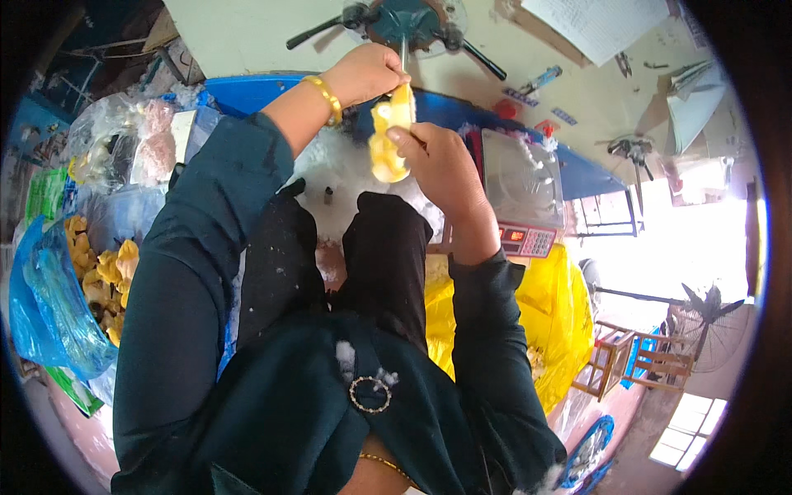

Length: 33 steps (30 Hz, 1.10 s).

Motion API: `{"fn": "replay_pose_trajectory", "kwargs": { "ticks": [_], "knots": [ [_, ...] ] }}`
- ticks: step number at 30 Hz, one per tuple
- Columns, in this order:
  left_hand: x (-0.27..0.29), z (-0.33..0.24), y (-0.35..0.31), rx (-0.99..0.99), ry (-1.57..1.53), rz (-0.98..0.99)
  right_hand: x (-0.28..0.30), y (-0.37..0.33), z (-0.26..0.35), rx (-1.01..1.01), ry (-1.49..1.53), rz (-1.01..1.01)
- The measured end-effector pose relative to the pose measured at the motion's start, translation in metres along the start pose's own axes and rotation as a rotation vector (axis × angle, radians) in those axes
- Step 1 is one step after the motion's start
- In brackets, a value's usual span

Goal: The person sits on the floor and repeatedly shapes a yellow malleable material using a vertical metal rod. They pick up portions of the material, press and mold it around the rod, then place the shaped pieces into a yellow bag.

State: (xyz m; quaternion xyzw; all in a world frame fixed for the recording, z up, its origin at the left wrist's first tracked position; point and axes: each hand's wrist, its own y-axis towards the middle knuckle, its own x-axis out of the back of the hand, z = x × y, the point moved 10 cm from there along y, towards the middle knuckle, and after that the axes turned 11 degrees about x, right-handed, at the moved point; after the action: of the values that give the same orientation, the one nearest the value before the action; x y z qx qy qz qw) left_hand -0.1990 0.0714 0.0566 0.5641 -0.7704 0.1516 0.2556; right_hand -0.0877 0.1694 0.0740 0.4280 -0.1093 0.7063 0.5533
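A small yellow plush piece [384, 157] hangs between my two hands, in front of my knees. My left hand [370, 73], with a gold bangle at the wrist, pinches its upper end beside a thin metal tube [404, 54]. That tube comes down from a dark green round machine fitting [402, 20] with black-handled levers. Lower down, my right hand [441, 161] grips the plush by its side, thumb pressed on the front. White fluffy filling [330, 157] lies below, past my knees. Whether the tube's tip goes inside the plush, I cannot tell.
At left, a blue plastic bag [49, 289] holds several yellow plush pieces [111, 272]. A digital scale [526, 239] stands at right, above a big yellow bag [554, 322]. Papers [598, 25] lie on the pale tabletop [247, 37]. Wooden chairs [606, 359] and a fan [701, 330] are farther right.
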Motion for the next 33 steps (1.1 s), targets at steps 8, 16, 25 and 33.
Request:
{"fn": "replay_pose_trajectory", "kwargs": {
  "ticks": [8, 16, 25, 33],
  "knots": [
    [-0.006, -0.006, -0.022, -0.055, 0.024, -0.022, 0.002, -0.013, -0.019, -0.204, -0.056, -0.188],
    [-0.015, -0.020, -0.071, -0.040, 0.035, -0.026, -0.006, -0.025, -0.030, -0.060, 0.071, -0.199],
    [-0.024, 0.016, -0.044, 0.060, -0.142, 0.085, 0.006, 0.019, -0.087, 0.095, 0.240, -0.315],
    [-0.028, 0.012, -0.055, 0.212, -0.235, 0.195, -0.014, -0.047, 0.019, 0.224, -0.372, -0.521]
  ]
}}
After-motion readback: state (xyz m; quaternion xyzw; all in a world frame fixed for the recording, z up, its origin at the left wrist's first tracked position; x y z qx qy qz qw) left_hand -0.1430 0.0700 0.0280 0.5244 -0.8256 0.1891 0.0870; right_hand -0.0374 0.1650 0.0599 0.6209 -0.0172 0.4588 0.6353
